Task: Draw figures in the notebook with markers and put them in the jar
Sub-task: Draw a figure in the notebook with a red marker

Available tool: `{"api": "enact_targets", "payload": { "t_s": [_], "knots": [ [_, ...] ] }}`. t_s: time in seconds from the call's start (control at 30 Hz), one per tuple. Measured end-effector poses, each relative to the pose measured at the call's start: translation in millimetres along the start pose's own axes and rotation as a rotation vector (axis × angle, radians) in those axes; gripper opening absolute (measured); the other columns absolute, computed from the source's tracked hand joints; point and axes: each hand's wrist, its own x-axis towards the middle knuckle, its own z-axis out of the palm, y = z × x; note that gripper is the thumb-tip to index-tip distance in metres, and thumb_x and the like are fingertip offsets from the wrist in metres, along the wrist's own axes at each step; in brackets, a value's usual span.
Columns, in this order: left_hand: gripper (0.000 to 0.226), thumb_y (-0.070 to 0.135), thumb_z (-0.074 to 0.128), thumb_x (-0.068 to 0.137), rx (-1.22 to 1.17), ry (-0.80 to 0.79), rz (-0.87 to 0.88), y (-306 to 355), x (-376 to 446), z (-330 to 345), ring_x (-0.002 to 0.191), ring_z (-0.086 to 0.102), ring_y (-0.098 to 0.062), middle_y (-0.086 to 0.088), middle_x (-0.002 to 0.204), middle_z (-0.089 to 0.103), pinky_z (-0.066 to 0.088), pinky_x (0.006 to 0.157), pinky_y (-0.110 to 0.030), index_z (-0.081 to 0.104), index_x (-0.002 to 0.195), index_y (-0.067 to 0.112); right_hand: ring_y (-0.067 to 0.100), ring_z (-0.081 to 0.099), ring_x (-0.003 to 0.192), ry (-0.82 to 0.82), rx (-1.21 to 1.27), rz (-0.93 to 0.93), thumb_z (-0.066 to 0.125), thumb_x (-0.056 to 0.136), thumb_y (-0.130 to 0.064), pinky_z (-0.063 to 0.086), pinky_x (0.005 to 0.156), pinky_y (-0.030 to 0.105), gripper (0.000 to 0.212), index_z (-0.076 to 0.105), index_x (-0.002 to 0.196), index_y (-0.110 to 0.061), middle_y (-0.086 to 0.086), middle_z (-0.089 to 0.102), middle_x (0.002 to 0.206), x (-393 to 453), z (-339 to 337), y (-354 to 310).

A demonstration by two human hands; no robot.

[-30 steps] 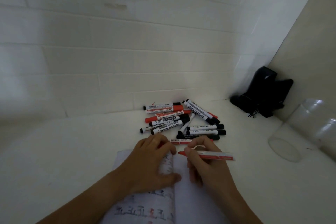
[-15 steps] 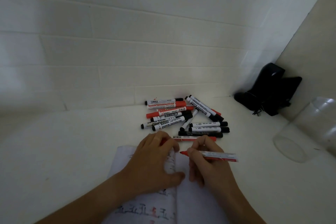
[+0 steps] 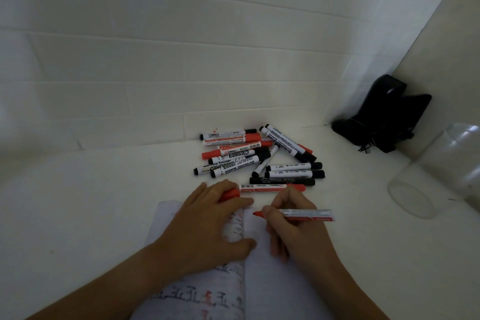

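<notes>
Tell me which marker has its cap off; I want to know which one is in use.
The red marker gripped by the right hand, its bare red tip over the notebook. Those in the pile are all capped.

Readable print on the markers

"WHITEBOARD MARKER" is printed on a black-capped marker [image 3: 240, 166] in the pile and on another black-capped marker [image 3: 287, 142]; the remaining labels and the notebook [image 3: 207, 296] writing cannot be read.
</notes>
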Motion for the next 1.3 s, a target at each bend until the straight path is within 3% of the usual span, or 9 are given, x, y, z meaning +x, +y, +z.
{"api": "enact_targets", "payload": {
  "t_s": [0.07, 0.2, 0.4, 0.63, 0.8, 0.9, 1.03, 1.3],
  "knots": [
    [0.083, 0.083, 0.048, 0.07, -0.01, 0.002, -0.009, 1.2, 1.2, 1.3, 0.14, 0.011, 0.009, 0.02, 0.157, 0.016, 0.002, 0.125, -0.034, 0.035, 0.146, 0.052, 0.024, 0.05, 0.034, 0.018, -0.008, -0.024, 0.068, 0.096, -0.009, 0.039, 0.035, 0.028, 0.019, 0.054, 0.083, -0.005, 0.012, 0.058, 0.05, 0.6, 0.7, -3.9],
    [0.085, 0.082, 0.049, 0.067, -0.027, -0.002, -0.023, 4.5, 3.2, -1.0, 0.137, 0.015, 0.001, 0.018, 0.155, 0.019, 0.014, 0.123, -0.038, 0.038, 0.145, 0.05, 0.03, 0.053, 0.035, 0.031, 0.003, -0.064, 0.07, 0.095, -0.01, 0.04, 0.035, 0.027, 0.019, 0.053, 0.088, -0.007, 0.022, 0.06, 0.057, 0.1, 1.4, -7.7],
    [0.088, 0.084, 0.044, 0.065, -0.039, -0.021, -0.023, 2.3, 2.0, -2.1, 0.127, 0.007, 0.015, 0.02, 0.156, 0.015, 0.012, 0.124, -0.038, 0.038, 0.147, 0.051, 0.037, 0.056, 0.039, 0.036, 0.011, 0.022, 0.071, 0.094, -0.008, 0.044, 0.039, 0.032, 0.025, 0.053, 0.078, -0.001, 0.022, 0.063, 0.055, -1.1, 2.0, 0.6],
    [0.089, 0.084, 0.044, 0.065, -0.037, -0.029, -0.02, 2.3, 2.9, -2.8, 0.138, 0.014, 0.002, 0.018, 0.156, 0.018, 0.016, 0.123, -0.038, 0.039, 0.147, 0.049, 0.034, 0.057, 0.04, 0.034, 0.018, 0.031, 0.068, 0.095, -0.004, 0.046, 0.04, 0.033, 0.023, 0.053, 0.078, 0.0, 0.022, 0.063, 0.055, -2.3, 3.0, 1.7],
    [0.088, 0.084, 0.046, 0.066, -0.025, -0.036, -0.021, 1.4, 4.0, -2.0, 0.137, 0.016, -0.001, 0.018, 0.155, 0.018, 0.017, 0.122, -0.039, 0.039, 0.146, 0.05, 0.028, 0.054, 0.038, 0.065, 0.018, -0.034, 0.069, 0.096, -0.01, 0.045, 0.038, 0.032, 0.015, 0.055, 0.095, -0.008, 0.017, 0.06, 0.054, -2.3, 1.8, -2.0],
    [0.086, 0.082, 0.051, 0.068, -0.014, -0.041, -0.019, 0.9, 5.1, -1.9, 0.139, 0.021, -0.005, 0.016, 0.155, 0.02, 0.019, 0.122, -0.04, 0.04, 0.146, 0.05, 0.028, 0.052, 0.039, 0.066, 0.02, -0.059, 0.07, 0.096, -0.013, 0.045, 0.04, 0.032, 0.012, 0.059, 0.095, -0.01, 0.017, 0.058, 0.051, -1.9, 0.5, -4.8],
    [0.087, 0.084, 0.05, 0.065, -0.012, -0.031, -0.022, -2.1, 6.3, 0.0, 0.137, 0.026, -0.009, 0.015, 0.154, 0.024, 0.023, 0.12, -0.038, 0.043, 0.144, 0.049, 0.034, 0.06, 0.043, 0.104, 0.047, -0.009, 0.065, 0.099, -0.011, 0.048, 0.041, 0.034, 0.005, 0.06, 0.097, -0.01, 0.01, 0.064, 0.063, -0.5, 1.6, -3.3],
    [0.09, 0.086, 0.048, 0.064, 0.0, -0.031, -0.029, -3.3, 7.8, 1.8, 0.138, 0.027, -0.009, 0.016, 0.153, 0.024, 0.025, 0.118, -0.035, 0.044, 0.145, 0.048, 0.038, 0.067, 0.048, 0.069, -0.022, 0.027, 0.068, 0.096, -0.008, 0.052, 0.044, 0.034, 0.017, 0.055, 0.086, -0.003, 0.018, 0.067, 0.064, -1.1, 3.7, 1.3]
  ]
}}
